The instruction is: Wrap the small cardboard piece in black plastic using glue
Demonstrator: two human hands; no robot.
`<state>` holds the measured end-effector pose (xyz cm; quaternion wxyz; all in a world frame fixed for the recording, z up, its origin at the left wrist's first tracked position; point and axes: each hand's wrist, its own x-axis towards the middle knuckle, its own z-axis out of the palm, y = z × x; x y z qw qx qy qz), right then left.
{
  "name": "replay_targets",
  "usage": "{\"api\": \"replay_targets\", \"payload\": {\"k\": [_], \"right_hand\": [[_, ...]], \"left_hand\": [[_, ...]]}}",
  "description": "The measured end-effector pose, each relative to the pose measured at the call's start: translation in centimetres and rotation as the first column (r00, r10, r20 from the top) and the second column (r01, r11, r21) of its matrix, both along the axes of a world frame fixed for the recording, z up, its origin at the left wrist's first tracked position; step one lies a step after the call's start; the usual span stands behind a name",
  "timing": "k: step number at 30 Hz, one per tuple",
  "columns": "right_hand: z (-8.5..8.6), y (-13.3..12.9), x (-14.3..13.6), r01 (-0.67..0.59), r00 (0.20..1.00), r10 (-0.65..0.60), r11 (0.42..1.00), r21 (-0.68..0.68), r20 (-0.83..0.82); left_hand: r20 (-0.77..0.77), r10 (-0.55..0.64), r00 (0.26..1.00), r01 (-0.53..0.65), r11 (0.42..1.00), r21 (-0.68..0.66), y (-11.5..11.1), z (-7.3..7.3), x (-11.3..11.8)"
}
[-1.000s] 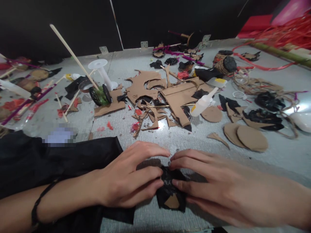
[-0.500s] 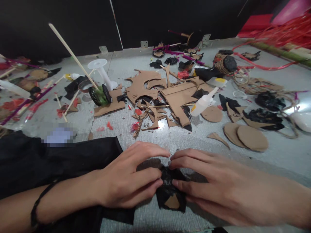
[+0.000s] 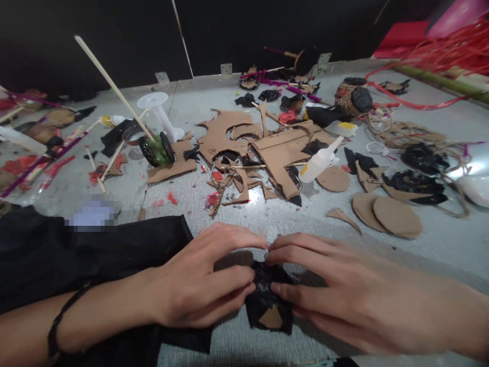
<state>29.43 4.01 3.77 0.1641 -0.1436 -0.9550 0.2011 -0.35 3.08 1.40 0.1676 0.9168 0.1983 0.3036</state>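
Observation:
A small piece of black cloth (image 3: 263, 300) wraps a bit of cardboard on the grey surface in front of me. Bare brown cardboard shows through at its near end, and its middle looks wet or shiny. My left hand (image 3: 208, 278) presses its fingertips on the cloth's left edge, index finger arched above. From the other side, my right hand (image 3: 336, 288) pins the right edge with its fingertips. Both index tips nearly meet beyond the piece. A larger black cloth (image 3: 145, 237) lies beneath my left forearm.
Cardboard scraps (image 3: 225, 135) are strewn ahead, beside a white glue bottle (image 3: 319, 162). Cardboard discs (image 3: 397, 216) lie to the right. A white spool (image 3: 163, 117) and a wooden stick (image 3: 110, 84) in a green-and-black wheel-like piece (image 3: 157, 150) stand left of centre.
Hardly anything differs. Both hands keep their place on the small black cloth, with only very slight shifts of the fingers.

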Motion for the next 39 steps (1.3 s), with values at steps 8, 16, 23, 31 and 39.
{"api": "replay_targets", "payload": {"k": [8,16,23,31,39], "right_hand": [[-0.02,0.05,-0.05,-0.003,1.0,0.003,1.0,-0.009,0.008],[-0.27,0.04,0.07,-0.016,1.0,0.016,1.0,-0.002,0.007],[-0.18,0.09,0.26,-0.013,1.0,0.013,1.0,-0.001,0.017],[-0.16,0.13,0.13,-0.017,1.0,0.017,1.0,-0.013,0.01],[-0.1,-0.02,0.29,-0.014,1.0,0.014,1.0,-0.017,0.006]], "left_hand": [[0.016,-0.032,0.999,0.032,0.999,0.001,0.22,0.15,-0.09],[0.014,-0.054,0.998,0.054,0.998,0.023,0.46,0.32,-0.07],[0.015,-0.063,0.998,0.062,0.997,0.04,0.57,0.27,-0.1],[0.017,-0.057,0.998,0.057,0.998,0.018,0.32,0.22,-0.16],[0.029,-0.059,0.998,0.059,0.998,0.015,0.4,0.2,-0.1]]}}
